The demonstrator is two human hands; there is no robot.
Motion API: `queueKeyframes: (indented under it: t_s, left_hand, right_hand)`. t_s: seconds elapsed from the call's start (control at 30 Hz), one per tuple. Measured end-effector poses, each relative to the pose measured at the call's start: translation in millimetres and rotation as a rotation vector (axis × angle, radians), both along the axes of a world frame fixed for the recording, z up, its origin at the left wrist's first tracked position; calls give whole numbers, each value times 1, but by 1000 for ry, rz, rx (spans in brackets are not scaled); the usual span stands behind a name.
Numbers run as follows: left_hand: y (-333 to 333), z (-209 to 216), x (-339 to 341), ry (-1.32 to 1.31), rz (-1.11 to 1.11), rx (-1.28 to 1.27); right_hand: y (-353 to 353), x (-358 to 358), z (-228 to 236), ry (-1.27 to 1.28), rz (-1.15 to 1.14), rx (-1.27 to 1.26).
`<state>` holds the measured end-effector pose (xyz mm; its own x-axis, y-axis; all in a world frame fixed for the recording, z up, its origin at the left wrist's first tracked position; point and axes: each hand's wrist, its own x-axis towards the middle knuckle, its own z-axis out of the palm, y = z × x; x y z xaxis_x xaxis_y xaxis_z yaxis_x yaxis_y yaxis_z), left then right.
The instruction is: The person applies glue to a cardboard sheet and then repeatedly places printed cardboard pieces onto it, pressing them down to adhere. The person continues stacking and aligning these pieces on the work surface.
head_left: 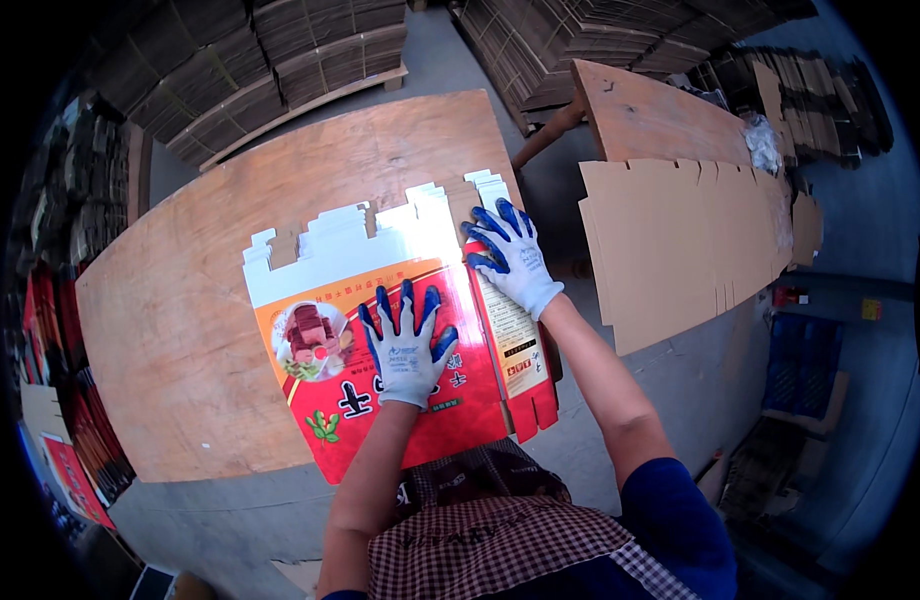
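Note:
A stack of flat printed cardboard box blanks (430,425), red and orange with a food picture, lies on the wooden table before me. White slotted flaps line its far edge. My left hand (405,345), in a white glove with blue fingertips, rests flat on the printed face with fingers spread. My right hand (510,258), gloved the same way, lies on the narrow right-hand panel near the far flaps, its fingers apart. Neither hand grips anything. The palms hide part of the printing.
The wooden table (180,330) reaches left and away from me. A large brown cardboard sheet (680,245) lies on a second table (660,120) at the right. Tied cardboard stacks (330,45) stand behind on a pallet. Blue crates (805,362) are at the far right.

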<state>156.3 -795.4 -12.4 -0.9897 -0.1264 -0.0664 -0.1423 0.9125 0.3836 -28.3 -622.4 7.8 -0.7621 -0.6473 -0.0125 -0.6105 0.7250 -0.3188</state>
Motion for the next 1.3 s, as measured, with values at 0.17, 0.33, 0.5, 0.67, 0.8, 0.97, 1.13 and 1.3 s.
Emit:
queueKeyframes:
  t_s: [0.17,0.33,0.5,0.67,0.8,0.97,1.13,1.3]
  left_hand:
    - [0,1,0,13,5,9]
    - [0,2,0,4,1,8]
    - [2,1,0,-39,1,-10]
    - [1,8,-3,-56,-14,-23]
    - [1,8,-3,-47,-5,-27]
    - [3,5,-2,-27,-12,-33]
    - [2,4,1,-32,2,-61]
    - [-1,8,3,-73,-1,-95]
  right_hand:
    - [-3,1,-5,29,6,93]
    - [-11,15,-5,127,-29,103]
    - [-30,36,-17,286,-202,110]
    - [-20,68,-31,337,-394,72]
    - [-2,126,-20,284,-423,86]
    - [52,218,-17,142,-373,48]
    - [150,180,-29,191,-616,-29]
    - [164,69,-6,115,-820,625]
